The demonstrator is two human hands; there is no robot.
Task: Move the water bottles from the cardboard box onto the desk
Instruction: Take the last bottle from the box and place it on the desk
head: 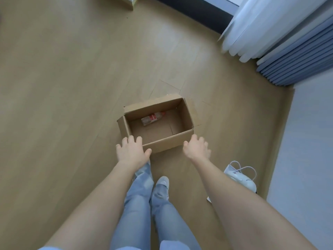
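One water bottle (153, 118) lies in cardboard box (169, 141); left hand (130, 152), right hand (195, 147) fingers spread.

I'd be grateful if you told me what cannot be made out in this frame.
- Desk: outside the head view's edges.
- Bottle label: too small and blurred to read.
- Box floor by the near wall: hidden by that wall and the left hand.
- Right hand fingertips: turned away; contact with the box unclear.
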